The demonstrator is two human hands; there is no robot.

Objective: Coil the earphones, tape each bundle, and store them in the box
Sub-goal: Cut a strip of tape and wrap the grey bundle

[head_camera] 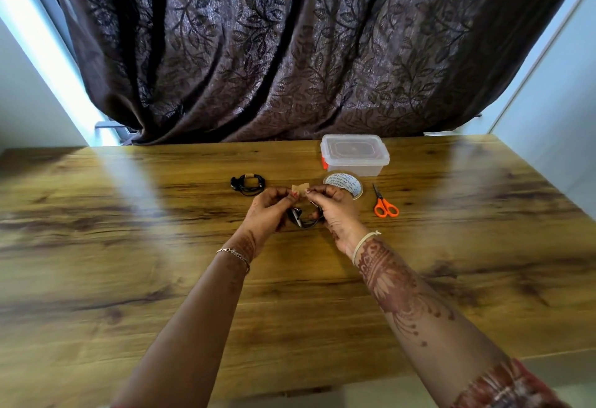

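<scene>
- Above mid-worktop [129,246], both hands are raised side by side, forearms reaching in from the near edge.
- Left hand [269,210]: thumb and forefinger tips pinch the left end of a short piece of tape [300,187], tan in colour; the other fingers are curled.
- Right hand [337,210]: fingertips pinch the right end of the same piece, which spans the gap between the two hands.
- Coiled earphones [303,220], black, sit just below the tape, between the two hands and close against the fingers. Cannot tell which fingers carry the coil.
- Taped bundle [247,183], a second black earphone coil, lies flat on the worktop left of the hands and a little beyond them, apart from them. A tan strip wraps it at its far side.
- Tape roll [347,182] lies just beyond the right hand and partly hidden by it, printed lettering on its inner face.
- Box [354,155], clear plastic, lid on, orange latch on its left end, stands just behind the roll near the far edge.
- Scissors [385,205], orange handles, lie right of the roll, blades closed and pointing away, toward the box.
- Dark leaf-patterned curtain [290,46] hangs behind the worktop.
- Chain bracelet [234,254] on left wrist; pale band [362,243] on right wrist.
</scene>
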